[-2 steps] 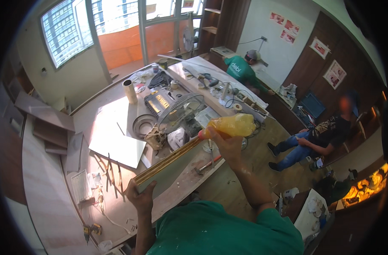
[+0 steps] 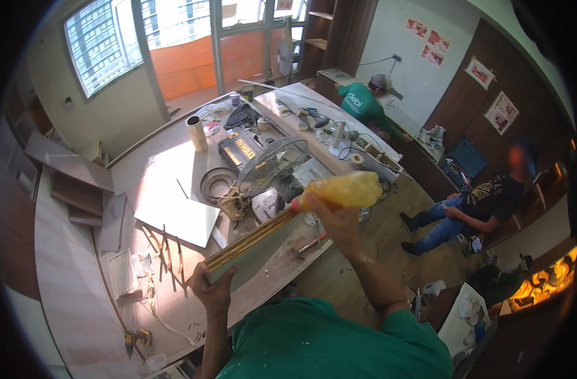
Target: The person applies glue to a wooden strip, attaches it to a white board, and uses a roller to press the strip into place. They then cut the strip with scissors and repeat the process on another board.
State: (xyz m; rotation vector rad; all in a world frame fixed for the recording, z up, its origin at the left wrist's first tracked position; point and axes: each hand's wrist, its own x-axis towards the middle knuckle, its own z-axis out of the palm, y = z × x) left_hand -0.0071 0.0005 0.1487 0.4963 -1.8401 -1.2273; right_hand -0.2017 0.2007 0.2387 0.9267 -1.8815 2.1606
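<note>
One board (image 2: 250, 243) gripped in left hand (image 2: 212, 288), yellow bottle (image 2: 346, 189) clasped in right hand (image 2: 336, 218); dispensing onto the board seems underway, next calling for steady tilt and squeeze.

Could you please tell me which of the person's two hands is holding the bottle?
The right hand: it grips the yellow bottle, tipped on its side with its red cap toward the board. The left hand holds the board's nearer end.

tool case (image 2: 243, 150): bold lettering | co-worker's green shirt (image 2: 360, 106): pale lettering across back | red-and-white sheets (image 2: 437, 42) on pale wall (image 2: 421, 85): print too small | white-bordered sheets (image 2: 500, 114) on dark panelling (image 2: 462, 107): likewise illegible
</note>
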